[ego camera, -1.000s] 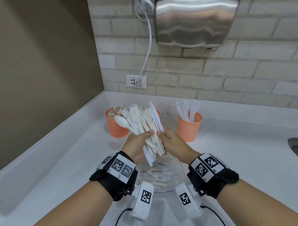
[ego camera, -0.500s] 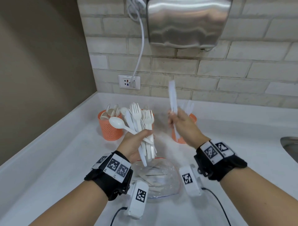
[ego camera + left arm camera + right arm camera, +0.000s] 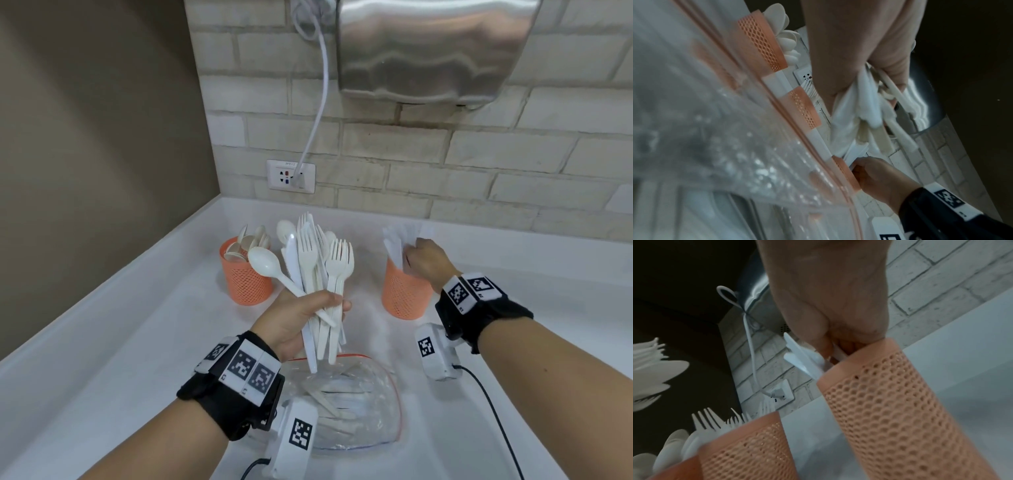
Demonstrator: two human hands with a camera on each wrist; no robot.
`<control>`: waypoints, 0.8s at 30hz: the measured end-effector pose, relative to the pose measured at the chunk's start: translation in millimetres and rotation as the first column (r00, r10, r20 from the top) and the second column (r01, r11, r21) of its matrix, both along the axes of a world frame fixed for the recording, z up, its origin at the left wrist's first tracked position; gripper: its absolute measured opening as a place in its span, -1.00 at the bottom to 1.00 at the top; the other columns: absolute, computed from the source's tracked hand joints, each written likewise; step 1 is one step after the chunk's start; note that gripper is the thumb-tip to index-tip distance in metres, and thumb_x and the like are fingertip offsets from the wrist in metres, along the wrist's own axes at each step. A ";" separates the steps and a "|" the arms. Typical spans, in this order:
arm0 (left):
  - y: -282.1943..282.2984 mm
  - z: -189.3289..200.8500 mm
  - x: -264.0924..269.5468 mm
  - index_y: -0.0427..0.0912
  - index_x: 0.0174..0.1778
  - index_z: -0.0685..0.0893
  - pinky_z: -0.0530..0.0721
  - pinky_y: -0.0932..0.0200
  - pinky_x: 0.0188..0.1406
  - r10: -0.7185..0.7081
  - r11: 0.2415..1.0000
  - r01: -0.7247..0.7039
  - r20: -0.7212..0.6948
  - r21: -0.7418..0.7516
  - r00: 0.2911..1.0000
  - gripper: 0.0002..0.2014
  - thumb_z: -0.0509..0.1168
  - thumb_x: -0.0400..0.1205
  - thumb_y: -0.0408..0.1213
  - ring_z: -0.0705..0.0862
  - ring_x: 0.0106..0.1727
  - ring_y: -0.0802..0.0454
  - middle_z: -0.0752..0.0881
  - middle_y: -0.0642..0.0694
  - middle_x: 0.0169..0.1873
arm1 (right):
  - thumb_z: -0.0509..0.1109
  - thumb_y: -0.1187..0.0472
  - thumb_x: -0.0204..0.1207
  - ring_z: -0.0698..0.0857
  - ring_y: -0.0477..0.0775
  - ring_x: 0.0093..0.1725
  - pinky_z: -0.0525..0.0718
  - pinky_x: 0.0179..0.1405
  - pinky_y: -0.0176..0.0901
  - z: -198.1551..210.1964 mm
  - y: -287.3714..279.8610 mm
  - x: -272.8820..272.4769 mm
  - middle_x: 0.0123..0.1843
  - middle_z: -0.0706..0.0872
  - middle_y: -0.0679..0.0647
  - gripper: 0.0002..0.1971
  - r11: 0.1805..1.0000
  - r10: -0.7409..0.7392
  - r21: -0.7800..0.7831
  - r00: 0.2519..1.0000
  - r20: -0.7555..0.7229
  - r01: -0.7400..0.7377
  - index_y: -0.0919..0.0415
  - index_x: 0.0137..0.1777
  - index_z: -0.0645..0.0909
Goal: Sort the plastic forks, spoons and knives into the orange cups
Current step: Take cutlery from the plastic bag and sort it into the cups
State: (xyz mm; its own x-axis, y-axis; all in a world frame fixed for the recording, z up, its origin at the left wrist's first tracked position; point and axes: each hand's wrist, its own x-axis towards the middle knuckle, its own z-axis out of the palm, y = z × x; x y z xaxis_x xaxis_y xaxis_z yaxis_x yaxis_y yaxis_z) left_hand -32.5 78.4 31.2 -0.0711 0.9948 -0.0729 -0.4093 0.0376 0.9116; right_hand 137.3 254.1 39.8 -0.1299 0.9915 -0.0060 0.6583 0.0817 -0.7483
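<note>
Left hand (image 3: 301, 317) grip is closed round the handles of a mixed bundle of white plastic forks, spoons and knives (image 3: 313, 270), held upright above the worktop (image 3: 137, 342), heads fanned upward. Right hand (image 3: 428, 260) is at the rim of the right-hand orange perforated plastic cup (image 3: 402, 294), fingers curled and pinching a white plastic knife (image 3: 836, 353) that stands in the cup among other white knives (image 3: 397, 240); the wrist view shows the fingertips just at the cup's rim. Left-hand orange perforated cup (image 3: 245, 281) stands on the worktop near the wall corner and holds white spoons (image 3: 245, 245). A third orange perforated cup (image 3: 748, 449), holding forks, is hidden behind the bundle in the head view but shows in both wrist views between the other two. A clear zip-top plastic bag (image 3: 346, 407) lies on the worktop directly below the left hand, with more white cutlery inside. A steel wall-mounted unit (image 3: 431, 48) and a white socket (image 3: 291, 176) with a white cable (image 3: 320, 102) are on the brick wall behind.
</note>
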 end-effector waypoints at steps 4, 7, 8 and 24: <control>1.7 -1.2 -2.1 -0.33 0.05 0.66 0.69 0.24 -0.23 -0.001 1.000 0.001 -0.004 0.019 1.000 -0.76 0.24 0.53 -0.62 0.72 -0.30 0.07 0.75 -0.12 -0.29 | 0.13 0.16 0.49 0.55 0.23 0.15 0.50 0.18 0.02 12.5 -3.7 -6.3 0.13 0.55 0.28 -0.56 0.999 0.012 0.052 1.000 -0.009 -0.012 0.44 0.26 0.48; 2.5 -2.5 -3.0 -0.33 0.01 0.67 0.70 0.24 -0.22 0.005 1.000 -0.006 0.009 0.027 1.000 -0.77 0.23 0.53 -0.64 0.71 -0.29 0.05 0.75 -0.11 -0.30 | 0.22 0.36 0.42 0.51 0.20 0.19 0.50 0.29 0.03 28.9 -20.2 -14.0 0.21 0.50 0.29 -0.57 0.908 -0.019 0.409 0.984 -0.175 0.090 0.37 0.33 0.47; 2.4 -2.6 -3.1 -0.33 -0.01 0.66 0.70 0.25 -0.24 0.002 1.000 -0.002 0.007 0.030 1.000 -0.78 0.24 0.52 -0.64 0.70 -0.30 0.05 0.73 -0.11 -0.33 | 0.25 0.43 0.43 0.54 0.11 0.10 0.54 0.24 -0.11 37.0 -31.4 -19.7 0.16 0.52 0.25 -0.63 0.864 0.043 0.498 0.974 -0.221 0.075 0.37 0.26 0.53; -6.1 -5.3 2.9 -0.31 -0.13 0.70 0.71 0.16 -0.25 0.061 0.995 -0.054 -0.093 0.078 0.994 -0.74 0.42 0.30 -0.61 0.73 -0.27 -0.09 0.73 -0.23 -0.28 | 0.33 0.35 0.47 0.50 -0.03 -0.22 0.43 -0.39 -0.38 42.6 -108.3 -73.0 -0.42 0.46 -0.14 -0.83 0.812 0.433 0.344 0.882 0.186 -0.472 0.10 -0.30 0.54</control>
